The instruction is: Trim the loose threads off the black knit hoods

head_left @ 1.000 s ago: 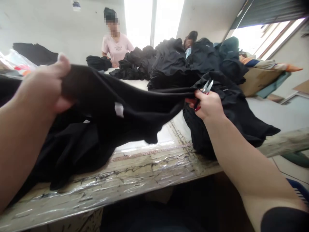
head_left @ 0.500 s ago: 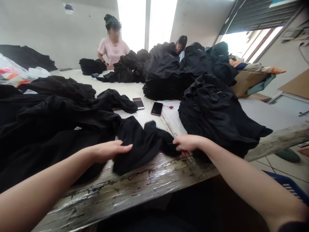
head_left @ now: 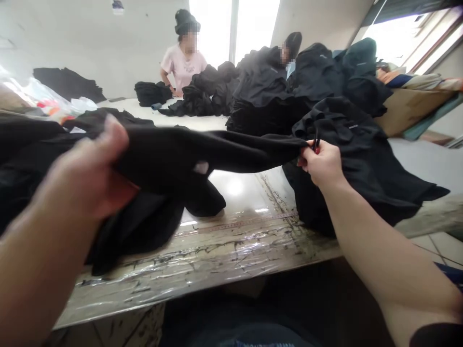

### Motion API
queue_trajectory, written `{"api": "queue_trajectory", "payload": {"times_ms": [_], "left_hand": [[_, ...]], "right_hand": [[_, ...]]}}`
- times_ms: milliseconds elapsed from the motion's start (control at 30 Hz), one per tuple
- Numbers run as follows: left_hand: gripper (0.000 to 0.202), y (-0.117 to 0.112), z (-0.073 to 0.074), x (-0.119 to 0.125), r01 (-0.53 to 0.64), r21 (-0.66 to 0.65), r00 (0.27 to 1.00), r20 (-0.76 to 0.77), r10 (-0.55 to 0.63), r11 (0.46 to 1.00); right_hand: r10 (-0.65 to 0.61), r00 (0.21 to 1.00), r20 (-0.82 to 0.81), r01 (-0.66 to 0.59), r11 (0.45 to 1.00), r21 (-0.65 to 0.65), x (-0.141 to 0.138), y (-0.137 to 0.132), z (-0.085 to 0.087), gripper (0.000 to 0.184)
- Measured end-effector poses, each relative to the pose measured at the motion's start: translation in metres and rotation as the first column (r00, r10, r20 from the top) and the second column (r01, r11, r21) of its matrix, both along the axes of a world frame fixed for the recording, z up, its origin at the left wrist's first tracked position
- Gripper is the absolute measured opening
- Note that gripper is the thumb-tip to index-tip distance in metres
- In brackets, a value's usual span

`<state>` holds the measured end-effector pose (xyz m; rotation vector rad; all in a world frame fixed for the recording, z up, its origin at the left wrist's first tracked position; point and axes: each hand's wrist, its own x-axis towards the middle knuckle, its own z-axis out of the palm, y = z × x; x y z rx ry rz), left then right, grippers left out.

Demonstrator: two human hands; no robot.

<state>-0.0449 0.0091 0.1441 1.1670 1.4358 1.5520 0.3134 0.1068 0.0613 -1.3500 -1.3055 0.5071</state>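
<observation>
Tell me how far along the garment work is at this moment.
Done, it seems: a neat stack of folded black clothes at mid-table. In hand: one black garment pulled taut above the table between the left hand and the right hand, which also grips a small tool with red on it. Left, probably: the loose black heap by the left hand, though that is a guess.

— What's the light like on your end?
— On my feed, bright daylight pours from the far windows (head_left: 253,21), blown out white, glaring off the surface (head_left: 235,185).
— Sharpness?
— I see the near left hand (head_left: 90,178) smeared with blur; edges bow outward.
</observation>
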Motion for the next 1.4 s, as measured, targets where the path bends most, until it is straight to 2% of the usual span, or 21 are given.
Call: {"api": "queue_trajectory", "payload": {"times_ms": [67,100,167,233,300,367,467,500,567,633,667,733,800,967,1167,1300,1400], "left_hand": [[0.051,-0.015,-0.044,0.014,0.184,-0.165,0.947,0.293,-0.130,0.969],[0.046,-0.021,-0.069,0.022,0.320,-0.269,0.883,0.431,-0.183,0.909],[0.039,-0.031,-0.115,0.038,0.432,-0.366,0.787,0.599,-0.147,0.824],[0.028,-0.039,-0.148,0.052,0.449,-0.434,0.735,0.677,-0.046,0.781],[0.023,-0.046,-0.165,0.062,0.446,-0.457,0.694,0.719,0.025,0.770],[0.026,-0.052,-0.170,0.067,0.439,-0.438,0.654,0.754,0.055,0.784],[0.036,-0.060,-0.168,0.071,0.433,-0.388,0.606,0.794,0.055,0.814],[0.039,-0.063,-0.168,0.072,0.445,-0.357,0.588,0.808,0.033,0.821],[0.046,-0.068,-0.170,0.076,0.488,-0.283,0.546,0.837,-0.036,0.826],[0.053,-0.073,-0.172,0.081,0.539,-0.198,0.503,0.855,-0.124,0.819],[0.057,-0.075,-0.173,0.083,0.564,-0.168,0.487,0.858,-0.162,0.809],[0.064,-0.078,-0.175,0.086,0.599,-0.141,0.470,0.859,-0.204,0.789],[0.067,-0.080,-0.176,0.085,0.620,-0.138,0.461,0.860,-0.217,0.772],[0.065,-0.077,-0.182,0.074,0.559,-0.171,0.509,0.843,-0.174,0.811],[0.050,-0.073,-0.191,0.068,0.467,-0.264,0.600,0.796,-0.084,0.844],[0.026,-0.073,-0.194,0.071,0.399,-0.325,0.693,0.720,-0.049,0.858],[0.021,-0.074,-0.195,0.074,0.423,-0.308,0.712,0.695,-0.103,0.852]], "right_hand": [[-0.092,0.994,0.058,0.090,0.995,0.037,0.000,-0.003,-0.009,0.018],[-0.131,0.987,0.094,0.126,0.991,0.050,-0.004,-0.009,-0.016,0.024],[-0.108,0.975,0.196,0.102,0.994,0.043,-0.019,-0.026,-0.034,0.025],[0.082,0.950,0.301,-0.077,0.997,-0.029,-0.040,-0.050,-0.053,0.016],[0.331,0.876,0.351,-0.304,0.943,-0.131,-0.062,-0.077,-0.070,0.009],[0.481,0.804,0.350,-0.443,0.877,-0.189,-0.081,-0.103,-0.081,0.007],[0.552,0.766,0.331,-0.537,0.831,-0.143,-0.101,-0.132,-0.090,0.004],[0.554,0.762,0.336,-0.555,0.826,-0.103,-0.106,-0.140,-0.092,0.002],[0.540,0.746,0.391,-0.574,0.818,-0.035,-0.115,-0.151,-0.095,0.012],[0.493,0.710,0.503,-0.566,0.824,-0.009,-0.121,-0.157,-0.098,0.018],[0.467,0.684,0.560,-0.557,0.831,-0.013,-0.122,-0.159,-0.099,0.014],[0.437,0.644,0.627,-0.550,0.835,-0.017,-0.121,-0.162,-0.102,0.009],[0.445,0.643,0.624,-0.573,0.820,0.006,-0.117,-0.164,-0.106,0.016],[0.472,0.641,0.605,-0.633,0.771,0.069,-0.102,-0.175,-0.117,0.018],[0.549,0.564,0.617,-0.645,0.759,-0.086,-0.091,-0.187,-0.132,0.020],[0.593,0.555,0.583,-0.650,0.747,-0.141,-0.086,-0.185,-0.128,0.016],[0.617,0.608,0.499,-0.653,0.747,-0.128,-0.084,-0.181,-0.119,0.009]]}}
